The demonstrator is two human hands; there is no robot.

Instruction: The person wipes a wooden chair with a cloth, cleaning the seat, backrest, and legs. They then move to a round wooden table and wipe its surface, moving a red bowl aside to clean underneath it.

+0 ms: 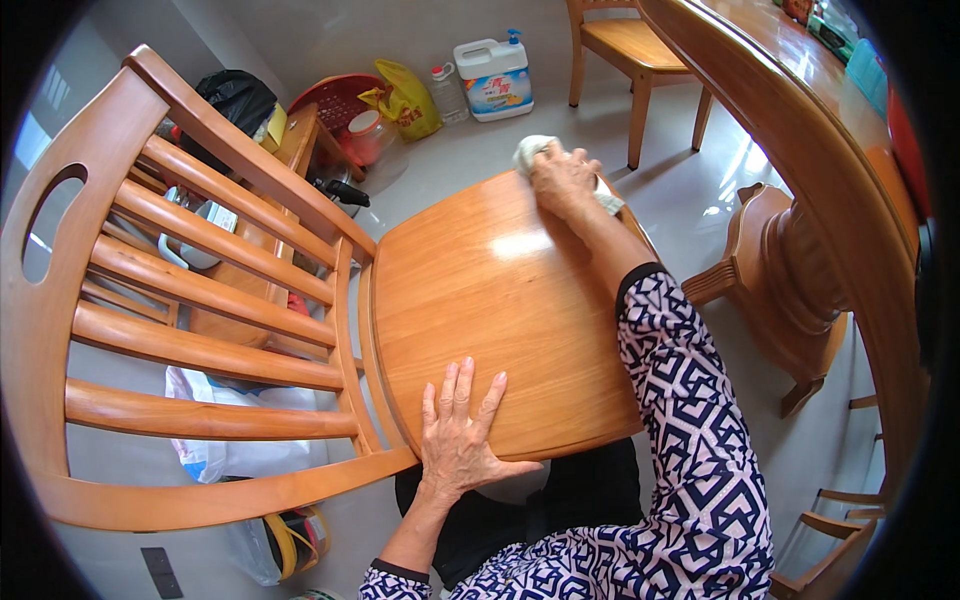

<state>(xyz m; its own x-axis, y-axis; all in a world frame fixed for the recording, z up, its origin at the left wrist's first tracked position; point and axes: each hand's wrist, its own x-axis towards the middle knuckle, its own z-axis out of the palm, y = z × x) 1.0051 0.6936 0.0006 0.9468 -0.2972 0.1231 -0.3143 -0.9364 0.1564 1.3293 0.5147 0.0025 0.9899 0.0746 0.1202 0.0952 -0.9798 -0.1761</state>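
Note:
A wooden chair stands before me, its glossy seat (480, 300) in the middle of the view and its slatted backrest (202, 337) to the left. My right hand (562, 176) grips a pale cloth (531, 150) at the seat's far right corner. Part of the cloth hangs out past the seat's edge, and the fingers are slightly blurred. Palm down, my left hand (461, 435) rests on the near edge of the seat, fingers spread and nothing in it.
To the right a wooden table (810, 112) overhangs its carved pedestal (795, 262). Another chair (630, 45) stands beyond. Along the wall are a white detergent jug (495, 79), a clear plastic bottle (448, 94), a yellow plastic bag (412, 105) and a red basket (330, 101).

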